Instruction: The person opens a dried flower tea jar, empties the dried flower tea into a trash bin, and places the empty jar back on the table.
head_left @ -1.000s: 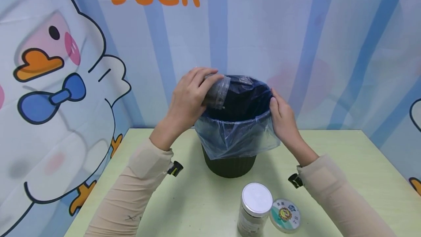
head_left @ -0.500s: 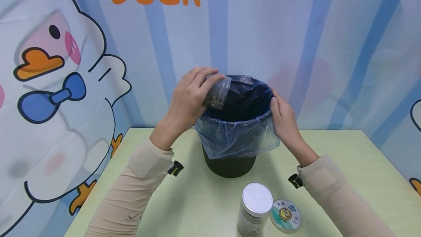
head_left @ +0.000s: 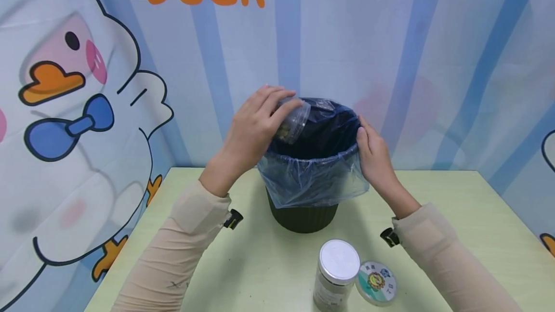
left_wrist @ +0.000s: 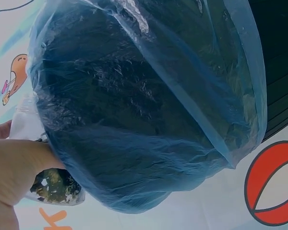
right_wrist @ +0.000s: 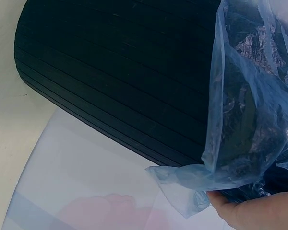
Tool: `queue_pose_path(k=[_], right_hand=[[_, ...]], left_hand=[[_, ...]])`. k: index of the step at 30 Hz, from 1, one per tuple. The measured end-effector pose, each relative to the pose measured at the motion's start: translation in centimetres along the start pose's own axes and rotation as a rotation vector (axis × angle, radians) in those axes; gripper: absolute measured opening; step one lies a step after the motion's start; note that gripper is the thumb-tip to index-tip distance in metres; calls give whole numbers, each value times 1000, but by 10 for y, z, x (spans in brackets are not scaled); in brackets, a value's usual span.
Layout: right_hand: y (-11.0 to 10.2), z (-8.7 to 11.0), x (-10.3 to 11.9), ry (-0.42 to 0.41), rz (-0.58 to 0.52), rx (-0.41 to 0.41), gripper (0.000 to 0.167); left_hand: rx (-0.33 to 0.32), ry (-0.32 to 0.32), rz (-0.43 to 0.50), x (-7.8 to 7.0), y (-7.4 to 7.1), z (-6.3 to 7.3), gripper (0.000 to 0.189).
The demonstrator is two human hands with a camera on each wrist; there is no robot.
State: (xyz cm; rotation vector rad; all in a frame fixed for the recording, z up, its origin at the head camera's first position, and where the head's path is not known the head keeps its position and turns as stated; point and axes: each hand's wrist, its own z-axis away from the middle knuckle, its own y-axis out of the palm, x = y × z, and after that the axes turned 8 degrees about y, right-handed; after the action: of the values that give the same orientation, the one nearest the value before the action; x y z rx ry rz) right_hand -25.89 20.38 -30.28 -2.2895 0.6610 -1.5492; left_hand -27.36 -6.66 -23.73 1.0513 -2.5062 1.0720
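My left hand (head_left: 253,124) grips a clear plastic jar (head_left: 297,122), tipped on its side with its mouth over the left part of a black trash can (head_left: 303,219). Dark greenish and whitish bits show through the jar's wall (left_wrist: 57,188) in the left wrist view. A translucent blue bag (head_left: 316,182) lines the can and folds down over its rim. Opposite, my right hand (head_left: 374,153) holds the can's right rim through the bag, thumb toward me. The right wrist view shows that hand's fingers partly covered by the bag (right_wrist: 245,163).
A capped jar with a white lid (head_left: 339,260) stands at the front of the pale green table (head_left: 260,259). Beside it lies a round lid (head_left: 376,283) with a sun picture. Behind the can hangs a printed duck curtain (head_left: 338,37).
My left hand has shifted slightly right and up with the jar, whose angle has changed. Bits have come into view along its lower side. The right hand keeps its place on the rim.
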Motion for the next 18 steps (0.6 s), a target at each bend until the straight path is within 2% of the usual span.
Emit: queue_pose_path(k=[9,18], right_hand=[[-1,0,1,-3,-5,4,52],[0,1,1,-4,-17,6,51]], left_hand=[[4,16,1,0,0,0,44],[34,32,22,-1,0,-1,45]])
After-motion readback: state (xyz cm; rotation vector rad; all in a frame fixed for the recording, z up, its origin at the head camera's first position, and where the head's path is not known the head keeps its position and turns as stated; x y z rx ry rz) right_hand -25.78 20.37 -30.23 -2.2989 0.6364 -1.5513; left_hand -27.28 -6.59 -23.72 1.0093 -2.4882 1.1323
